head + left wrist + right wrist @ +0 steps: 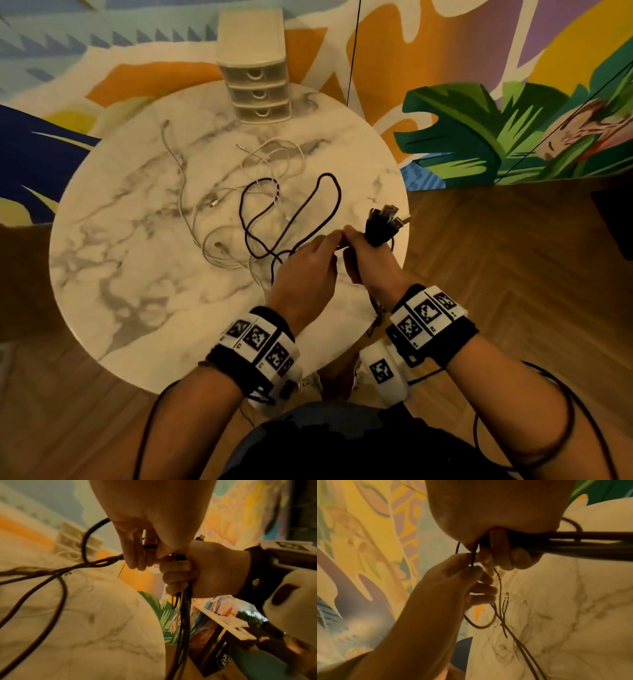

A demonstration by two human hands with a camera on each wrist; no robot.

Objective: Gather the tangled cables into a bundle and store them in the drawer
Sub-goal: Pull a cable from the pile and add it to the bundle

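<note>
Gathering underway: right hand [371,260] fist wrapped round black cable bundle [382,226], plugs sticking up; left hand [308,270] pinching a black strand [291,212] beside it. White cables [219,219] loose on counter [137,274]; drawer unit [258,92] at far edge, all drawers closed. Cables light, floppy, snag-prone, so prob best to take hold near plugs & feed slack in.

The right hand [368,255] covers the middle of the black cable bundle [380,226], so the count of cables in it cannot be told. In the left wrist view the bundle runs off the frame at 6 o'clock. The left hand [308,270] hides where the black cable [291,219] ends. The drawer unit [255,68] is too blurred to show its contents.
</note>
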